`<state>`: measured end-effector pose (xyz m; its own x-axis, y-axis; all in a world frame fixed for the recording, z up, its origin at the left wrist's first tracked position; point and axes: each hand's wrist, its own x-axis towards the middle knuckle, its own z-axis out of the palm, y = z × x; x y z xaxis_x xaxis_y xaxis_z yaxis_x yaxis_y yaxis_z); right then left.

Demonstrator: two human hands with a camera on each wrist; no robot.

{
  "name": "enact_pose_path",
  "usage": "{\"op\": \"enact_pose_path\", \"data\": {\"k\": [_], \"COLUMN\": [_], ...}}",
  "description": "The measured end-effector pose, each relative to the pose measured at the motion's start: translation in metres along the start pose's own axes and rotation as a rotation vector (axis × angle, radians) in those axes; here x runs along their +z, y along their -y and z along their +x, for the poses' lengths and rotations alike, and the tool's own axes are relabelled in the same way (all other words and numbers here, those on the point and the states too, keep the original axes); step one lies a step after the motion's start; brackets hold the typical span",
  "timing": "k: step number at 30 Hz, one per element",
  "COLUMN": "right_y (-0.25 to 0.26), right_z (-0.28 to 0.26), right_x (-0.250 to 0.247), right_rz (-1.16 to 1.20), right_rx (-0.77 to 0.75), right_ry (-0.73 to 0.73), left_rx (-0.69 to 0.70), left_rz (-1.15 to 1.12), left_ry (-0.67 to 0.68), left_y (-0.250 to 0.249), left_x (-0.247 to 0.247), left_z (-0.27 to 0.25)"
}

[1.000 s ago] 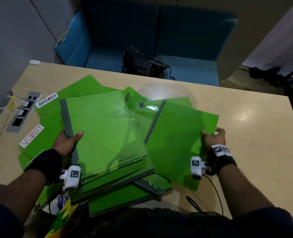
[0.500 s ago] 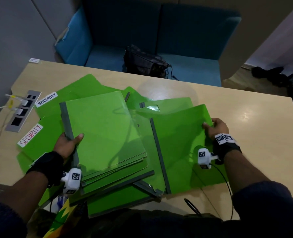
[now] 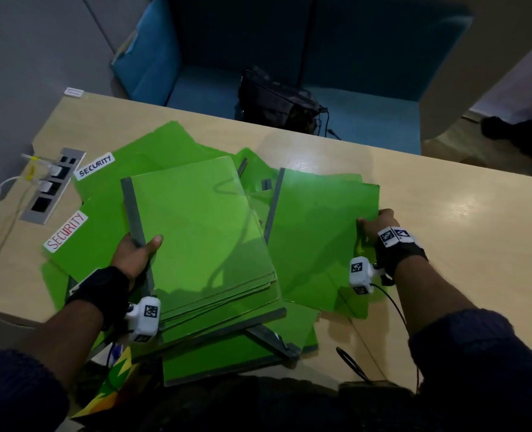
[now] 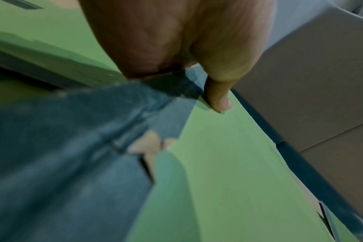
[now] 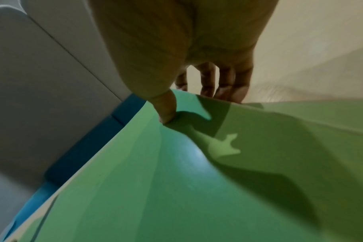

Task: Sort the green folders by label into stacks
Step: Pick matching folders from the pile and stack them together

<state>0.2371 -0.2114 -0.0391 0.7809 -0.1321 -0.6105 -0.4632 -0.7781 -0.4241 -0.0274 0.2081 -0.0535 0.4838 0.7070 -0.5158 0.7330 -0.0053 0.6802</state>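
Several green folders lie heaped on the wooden table (image 3: 445,232). My left hand (image 3: 137,254) grips the grey-spined stack of folders (image 3: 202,232) at its left edge, thumb (image 4: 220,98) on top. My right hand (image 3: 375,224) pinches the right edge of a single green folder (image 3: 317,241), thumb (image 5: 166,108) on top and fingers (image 5: 224,81) under it. That folder (image 5: 197,180) bends near the grip. At the left, two folders show white SECURITY labels, the far label (image 3: 94,166) in black and the near label (image 3: 66,231) in red. The labels of the held folders are hidden.
A grey socket panel (image 3: 51,185) with white plugs and cables is set in the table's left edge. A blue sofa (image 3: 352,88) with a black bag (image 3: 277,101) stands beyond the far edge. A black cable (image 3: 352,363) lies near the front right.
My right hand has turned the single folder clockwise and lifted it further from me, so its grey spine now points away. The left hand still holds the stack in place.
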Motion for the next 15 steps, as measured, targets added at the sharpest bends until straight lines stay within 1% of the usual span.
{"op": "enact_pose_path", "data": {"k": [2,5,8,12,14,15], "right_y": [-0.003,-0.004,0.000,-0.002,-0.006,-0.010], "right_z": [0.001,0.000,-0.010,-0.016,-0.020,-0.021], "right_x": [-0.002,-0.009,-0.016,-0.020,-0.024,-0.028], "right_rz": [0.072,0.156,0.182,0.236,0.249,0.278], "right_rx": [-0.006,-0.045,-0.016,-0.036,-0.060,-0.077], "right_ry": [0.018,-0.019,0.085,0.109,0.037,-0.034], "left_rx": [-0.009,-0.016,-0.023,-0.015,-0.012,-0.009], "left_rz": [-0.007,-0.009,-0.004,-0.004,-0.004,-0.001], "left_ry": [0.005,0.017,0.031,0.038,0.043,0.047], "left_y": [0.001,0.001,0.000,-0.002,-0.003,-0.004], "left_x": [0.000,0.000,-0.002,-0.001,-0.002,-0.002], "left_z": [0.000,0.000,0.000,-0.003,-0.004,-0.005]}}
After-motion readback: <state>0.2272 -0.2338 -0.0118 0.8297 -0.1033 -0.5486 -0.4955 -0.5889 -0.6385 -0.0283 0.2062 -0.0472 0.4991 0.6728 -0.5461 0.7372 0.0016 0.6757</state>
